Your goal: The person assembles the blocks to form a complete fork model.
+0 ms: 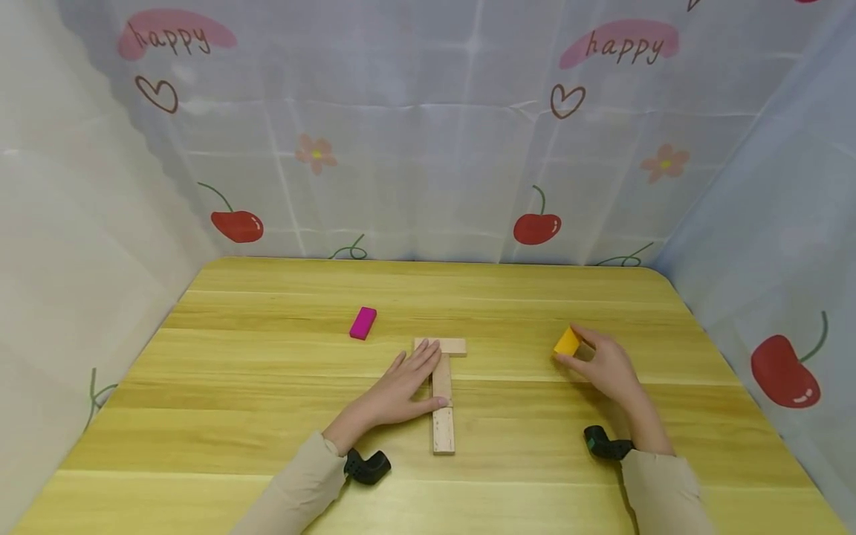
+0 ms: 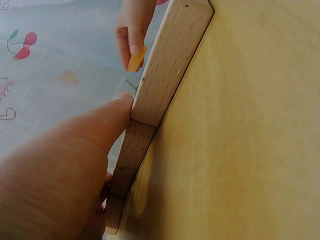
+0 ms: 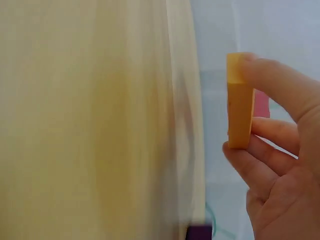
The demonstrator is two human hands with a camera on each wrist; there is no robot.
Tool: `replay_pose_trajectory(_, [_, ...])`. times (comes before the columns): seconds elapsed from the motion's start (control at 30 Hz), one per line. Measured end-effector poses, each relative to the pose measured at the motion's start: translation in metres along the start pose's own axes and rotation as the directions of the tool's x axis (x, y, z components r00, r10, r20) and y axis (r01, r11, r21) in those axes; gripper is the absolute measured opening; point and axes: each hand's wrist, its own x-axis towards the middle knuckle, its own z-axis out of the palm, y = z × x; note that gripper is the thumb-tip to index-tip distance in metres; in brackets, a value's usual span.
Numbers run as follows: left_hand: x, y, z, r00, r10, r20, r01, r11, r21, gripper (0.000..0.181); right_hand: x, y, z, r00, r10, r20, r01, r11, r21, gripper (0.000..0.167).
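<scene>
My right hand [image 1: 607, 371] pinches a yellow-orange block [image 1: 567, 342] between thumb and fingers, to the right of the wooden pieces. In the right wrist view, the orange block [image 3: 240, 110] stands lengthwise between thumb and fingertips. Several plain wooden blocks [image 1: 443, 431] form a T shape, one piece lying crosswise at the far end. My left hand [image 1: 394, 390] rests on them with fingers extended, fingertips on the crosswise piece and thumb near the joint of the stem. The left wrist view shows the thumb touching the wooden row [image 2: 172, 60] near a seam.
A magenta block [image 1: 363, 323] lies on the wood-grained table [image 1: 267, 371], beyond and left of the T shape. Printed curtains [image 1: 414, 171] stand behind the table and along both sides. Black devices are strapped at both wrists.
</scene>
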Motion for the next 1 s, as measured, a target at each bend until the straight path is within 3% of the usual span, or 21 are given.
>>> replay_pose_trajectory(0.23, [0.001, 0.0, -0.001, 1.0, 0.004, 0.003, -0.004, 1.0, -0.003, 0.085, 0.028, -0.036, 0.025, 0.999, -0.03, 0.04, 0.026, 0.994, 0.104, 0.068])
replay_pose_trajectory(0.47, [0.001, 0.0, -0.001, 1.0, 0.0, 0.008, 0.0, 1.0, -0.004, 0.085, 0.053, -0.068, 0.049, 0.99, -0.111, 0.089, 0.102, 0.989, 0.104, 0.067])
replay_pose_trajectory(1.0, [0.001, 0.0, -0.001, 0.999, -0.026, 0.028, 0.025, 1.0, 0.012, 0.085, 0.088, -0.091, 0.084, 0.972, -0.138, 0.191, 0.128, 0.99, 0.062, 0.067])
